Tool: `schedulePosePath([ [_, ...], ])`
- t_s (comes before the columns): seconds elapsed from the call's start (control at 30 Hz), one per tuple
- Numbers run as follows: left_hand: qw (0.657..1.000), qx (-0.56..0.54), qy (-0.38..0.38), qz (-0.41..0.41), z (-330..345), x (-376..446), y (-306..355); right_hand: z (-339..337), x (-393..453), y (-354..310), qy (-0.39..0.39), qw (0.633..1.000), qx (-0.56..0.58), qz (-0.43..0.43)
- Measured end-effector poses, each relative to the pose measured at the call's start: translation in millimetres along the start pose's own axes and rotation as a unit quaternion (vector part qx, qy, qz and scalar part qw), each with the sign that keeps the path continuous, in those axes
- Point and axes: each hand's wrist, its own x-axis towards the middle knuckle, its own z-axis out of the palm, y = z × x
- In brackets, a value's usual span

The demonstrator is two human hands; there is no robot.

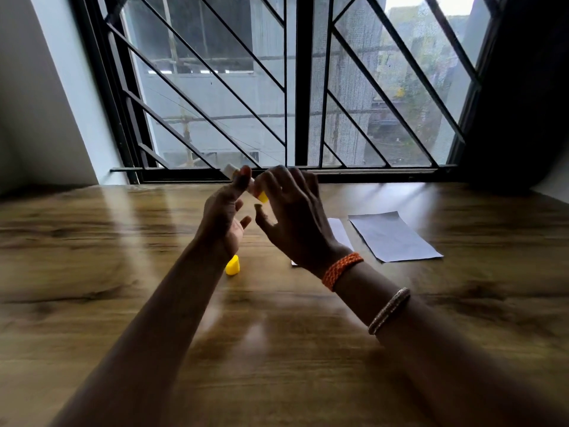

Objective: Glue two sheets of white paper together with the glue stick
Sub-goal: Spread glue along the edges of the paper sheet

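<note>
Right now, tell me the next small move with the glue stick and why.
Probably bring the glue stick, held up between both hands, down to the nearer paper sheet. Its yellow cap already lies on the table and neither sheet has been touched.

Both forearms rise from the lower edge of the view and converge toward the centre, the left from about 7 o'clock, the right from about 4 o'clock. The left hand (226,211) is raised with its palm turned toward 3 o'clock, thumb and forefinger pinched together at its top near 12 o'clock, the remaining fingers loosely curled below. The right hand (291,208) faces it with its back to the camera, fingers spread and bent toward 10 o'clock, fingertips nearly meeting the left thumb, its own thumb jutting toward 9 o'clock. The hands are slightly blurred. The right wrist carries two bands.
</note>
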Motion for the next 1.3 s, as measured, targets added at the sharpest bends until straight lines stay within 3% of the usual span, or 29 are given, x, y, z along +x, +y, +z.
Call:
schedulePosePath([
  [0.13, 1.000, 0.006, -0.009, -0.009, 0, 1, -1, 0, 0, 2, -0.014, 0.999, 0.022, -0.034],
  [0.3, 0.999, 0.013, 0.025, -0.029, -1, 4, -2, -2, 2, 8, 0.007, 0.995, 0.101, -0.013],
  [0.4, 0.999, 0.006, 0.022, -0.029, 0, 5, 2, -3, 5, 8, 0.041, 0.982, 0.180, 0.044],
  [0.47, 1.000, -0.010, 0.005, -0.022, -1, 5, 5, -3, 8, 6, 0.071, 0.957, 0.249, 0.129],
  [0.53, 0.999, -0.021, -0.023, -0.010, -1, 4, 8, -5, 12, 3, 0.069, 0.906, 0.331, 0.256],
  [0.57, 0.999, -0.026, -0.036, -0.003, -2, 4, 9, -5, 14, 2, 0.050, 0.855, 0.408, 0.317],
  [0.67, 0.998, -0.043, -0.046, 0.007, -1, 4, 10, -6, 15, 2, -0.004, 0.644, 0.628, 0.438],
  [0.7, 0.998, -0.042, -0.045, 0.008, -1, 4, 9, -6, 15, 3, -0.013, 0.617, 0.644, 0.452],
  [0.73, 0.998, -0.035, -0.042, 0.008, -1, 4, 8, -5, 15, 4, -0.018, 0.621, 0.640, 0.453],
  [0.77, 0.999, -0.024, -0.038, 0.008, -1, 4, 6, -4, 15, 6, -0.019, 0.668, 0.603, 0.435],
  [0.83, 1.000, 0.010, -0.011, 0.009, -1, 6, 2, -2, 11, 11, -0.003, 0.862, 0.400, 0.311],
  [0.87, 0.999, 0.029, 0.013, 0.007, -1, 6, -1, -1, 9, 12, 0.007, 0.936, 0.285, 0.207],
  [0.9, 0.998, 0.043, 0.043, -0.002, -1, 6, -3, 1, 5, 13, 0.005, 0.974, 0.200, 0.107],
  [0.97, 0.995, 0.041, 0.083, -0.046, -2, 5, -8, 3, 0, 10, -0.037, 0.992, 0.124, -0.015],
  [1.07, 0.991, 0.001, 0.080, -0.106, -4, 5, -9, 8, -4, 9, -0.085, 0.991, 0.053, -0.089],
  [1.2, 0.994, 0.014, 0.064, -0.091, -3, 3, -9, 6, -5, 16, -0.051, 0.993, 0.023, -0.101],
  [1.3, 0.994, 0.013, 0.060, -0.085, -2, 1, -8, 6, -3, 16, 0.006, 0.993, 0.112, -0.043],
])
